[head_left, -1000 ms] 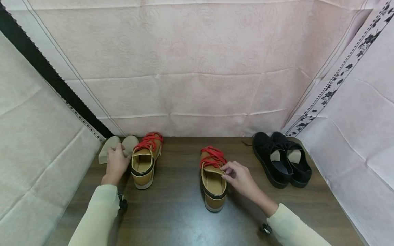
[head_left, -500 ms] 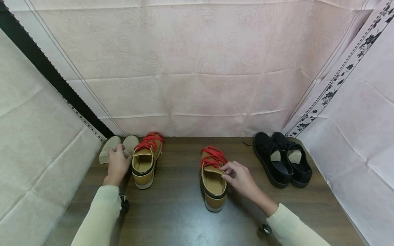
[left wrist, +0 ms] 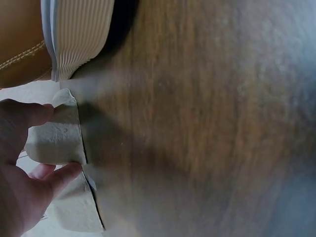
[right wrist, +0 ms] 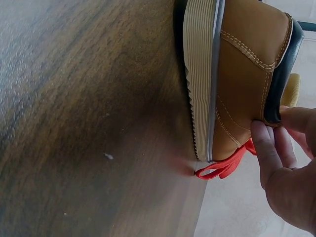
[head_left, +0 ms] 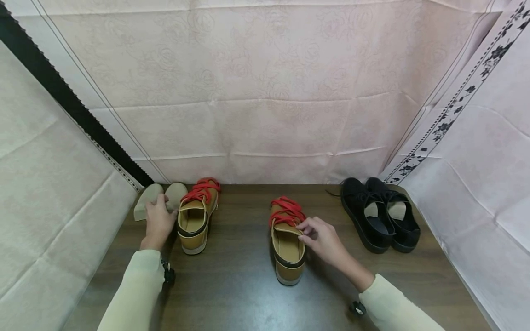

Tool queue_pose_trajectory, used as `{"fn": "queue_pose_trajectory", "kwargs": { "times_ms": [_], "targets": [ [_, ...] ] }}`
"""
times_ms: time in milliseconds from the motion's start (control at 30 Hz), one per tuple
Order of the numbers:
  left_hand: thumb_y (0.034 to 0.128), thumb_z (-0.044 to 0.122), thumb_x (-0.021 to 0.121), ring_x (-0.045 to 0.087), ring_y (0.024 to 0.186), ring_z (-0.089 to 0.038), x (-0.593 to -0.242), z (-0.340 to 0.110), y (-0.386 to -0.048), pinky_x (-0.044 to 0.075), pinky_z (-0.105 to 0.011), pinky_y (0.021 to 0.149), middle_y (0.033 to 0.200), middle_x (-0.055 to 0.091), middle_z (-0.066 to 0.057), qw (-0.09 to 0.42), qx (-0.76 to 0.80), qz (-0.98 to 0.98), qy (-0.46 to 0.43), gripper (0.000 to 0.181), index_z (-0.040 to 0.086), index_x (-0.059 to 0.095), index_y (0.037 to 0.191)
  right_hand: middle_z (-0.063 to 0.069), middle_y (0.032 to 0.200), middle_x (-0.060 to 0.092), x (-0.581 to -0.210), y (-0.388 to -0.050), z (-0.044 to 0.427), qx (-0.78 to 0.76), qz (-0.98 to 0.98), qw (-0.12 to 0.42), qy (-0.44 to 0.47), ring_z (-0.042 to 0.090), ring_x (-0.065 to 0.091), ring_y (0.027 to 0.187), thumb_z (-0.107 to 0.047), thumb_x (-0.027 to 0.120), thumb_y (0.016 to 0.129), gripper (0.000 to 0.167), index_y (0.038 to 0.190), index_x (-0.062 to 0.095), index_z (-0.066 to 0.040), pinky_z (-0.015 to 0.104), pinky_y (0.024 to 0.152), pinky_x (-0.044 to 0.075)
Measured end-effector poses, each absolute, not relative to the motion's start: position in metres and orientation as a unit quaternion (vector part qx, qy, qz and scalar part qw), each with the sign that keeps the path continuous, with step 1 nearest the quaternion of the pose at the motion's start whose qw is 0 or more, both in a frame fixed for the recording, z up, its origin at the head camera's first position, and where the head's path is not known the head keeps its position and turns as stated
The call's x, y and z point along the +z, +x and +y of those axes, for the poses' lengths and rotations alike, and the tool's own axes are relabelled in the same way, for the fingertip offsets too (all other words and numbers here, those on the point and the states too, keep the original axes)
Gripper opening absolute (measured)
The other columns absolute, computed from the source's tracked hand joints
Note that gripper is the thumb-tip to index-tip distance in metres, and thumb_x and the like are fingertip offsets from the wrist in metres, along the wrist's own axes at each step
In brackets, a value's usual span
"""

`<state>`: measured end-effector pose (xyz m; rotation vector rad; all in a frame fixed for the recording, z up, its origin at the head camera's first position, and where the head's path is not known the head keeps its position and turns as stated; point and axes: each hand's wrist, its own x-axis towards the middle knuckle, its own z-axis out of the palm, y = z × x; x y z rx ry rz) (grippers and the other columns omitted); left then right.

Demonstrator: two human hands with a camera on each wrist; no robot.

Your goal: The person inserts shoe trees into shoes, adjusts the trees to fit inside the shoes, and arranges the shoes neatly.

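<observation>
A tan shoe point(head_left: 287, 248) with red laces stands near the middle of the wooden surface. My right hand point(head_left: 320, 239) pinches the right side of its collar, with thumb and fingers on either side of the edge in the right wrist view. At the left, two beige pieces with rounded ends lie side by side; their kind is unclear. My left hand point(head_left: 159, 218) holds the right beige piece point(left wrist: 55, 136) between thumb and fingers, partly covering it. Beside it is the left beige piece point(head_left: 145, 202). Another tan shoe point(head_left: 196, 220) with red laces stands just right of my left hand.
Two black shoes point(head_left: 368, 216) stand together at the right, with beige material inside them. Pale patterned cloth point(head_left: 265, 115) rises along the back and both sides of the wooden surface point(head_left: 236, 294).
My left hand and forearm have shifted very slightly right. The right hand and the shoes stay as they were.
</observation>
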<state>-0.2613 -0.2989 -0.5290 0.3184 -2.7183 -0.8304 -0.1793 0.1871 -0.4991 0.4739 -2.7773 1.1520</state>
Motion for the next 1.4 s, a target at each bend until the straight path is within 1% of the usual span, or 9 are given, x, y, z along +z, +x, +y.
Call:
{"fn": "queue_pose_trajectory", "kwargs": {
  "times_ms": [233,433,667,933,1167,1400],
  "targets": [
    [0.0927,0.010,0.071,0.050,0.107,-0.061,-0.528,-0.299,-0.260,0.045,-0.068,0.085,0.128,0.039,-0.041,0.139,-0.291,-0.940,0.115,0.041,-0.001,0.046,0.124,-0.007,0.089,0.064,-0.499,-0.179,0.187,0.378,-0.911,0.051,0.156,0.008,0.062,0.084,-0.008,0.085,0.085,0.024,0.101,0.074,-0.020,0.027,0.077,0.059],
    [0.0944,0.014,0.069,0.052,0.108,-0.062,-0.527,-0.301,-0.259,0.046,-0.068,0.087,0.133,0.037,-0.040,0.122,-0.297,-0.938,0.130,0.044,0.001,0.046,0.129,-0.007,0.088,0.063,-0.499,-0.178,0.186,0.380,-0.910,0.049,0.156,0.008,0.062,0.084,-0.008,0.085,0.085,0.023,0.101,0.075,-0.021,0.027,0.077,0.059],
    [0.0945,0.016,0.070,0.051,0.109,-0.062,-0.524,-0.300,-0.255,0.046,-0.068,0.087,0.134,0.038,-0.040,0.119,-0.299,-0.937,0.135,0.046,0.001,0.046,0.131,-0.007,0.088,0.063,-0.499,-0.178,0.187,0.381,-0.910,0.049,0.159,0.008,0.062,0.084,-0.007,0.084,0.085,0.023,0.102,0.074,-0.020,0.026,0.077,0.059],
    [0.0940,0.016,0.070,0.053,0.105,-0.062,-0.523,-0.303,-0.253,0.047,-0.067,0.082,0.134,0.038,-0.039,0.127,-0.296,-0.937,0.135,0.048,0.003,0.046,0.134,-0.007,0.088,0.063,-0.499,-0.179,0.187,0.380,-0.909,0.049,0.161,0.008,0.062,0.084,-0.008,0.085,0.085,0.024,0.102,0.074,-0.021,0.025,0.077,0.059],
    [0.0929,0.015,0.069,0.051,0.110,-0.061,-0.514,-0.301,-0.250,0.046,-0.068,0.089,0.134,0.038,-0.039,0.148,-0.298,-0.934,0.128,0.049,0.001,0.048,0.134,-0.006,0.089,0.063,-0.498,-0.180,0.187,0.381,-0.910,0.042,0.157,0.008,0.062,0.084,-0.008,0.084,0.086,0.023,0.103,0.075,-0.021,0.025,0.078,0.059],
    [0.0911,0.012,0.069,0.051,0.108,-0.062,-0.505,-0.297,-0.246,0.046,-0.070,0.087,0.134,0.039,-0.041,0.176,-0.292,-0.933,0.113,0.047,-0.001,0.051,0.132,-0.006,0.090,0.063,-0.498,-0.180,0.188,0.382,-0.910,0.038,0.158,0.009,0.062,0.085,-0.008,0.084,0.086,0.023,0.103,0.075,-0.020,0.025,0.078,0.059]
  ]
}}
